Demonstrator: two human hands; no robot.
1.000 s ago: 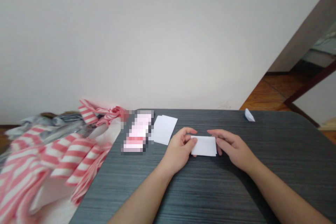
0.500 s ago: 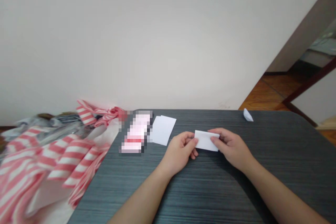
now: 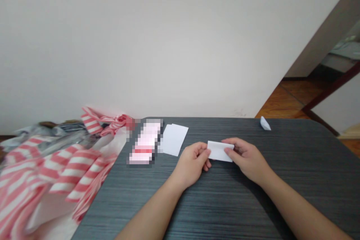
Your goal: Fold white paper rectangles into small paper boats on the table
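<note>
A small folded sheet of white paper (image 3: 219, 151) is held between both hands, just above the dark table. My left hand (image 3: 193, 161) pinches its left edge, thumb on top and fingers curled beneath. At the right end, my right hand (image 3: 247, 156) grips it the same way, the thumb lying on the near face and the fingers behind. Beyond and to the left of my left hand lie white paper sheets (image 3: 174, 139), slightly fanned. A small folded white paper piece (image 3: 264, 123) rests near the far table edge on the right.
The dark wood-grained table (image 3: 213, 202) has a rounded far right corner. A pixelated pink and white item (image 3: 146, 140) lies at its left edge. Red-striped cloth (image 3: 73, 172) and other fabric are heaped to the left. A pale wall (image 3: 168, 45) stands behind.
Both hands keep their hold on the folded paper. Its upper edge has tilted slightly; otherwise the whole view has shifted only a little.
</note>
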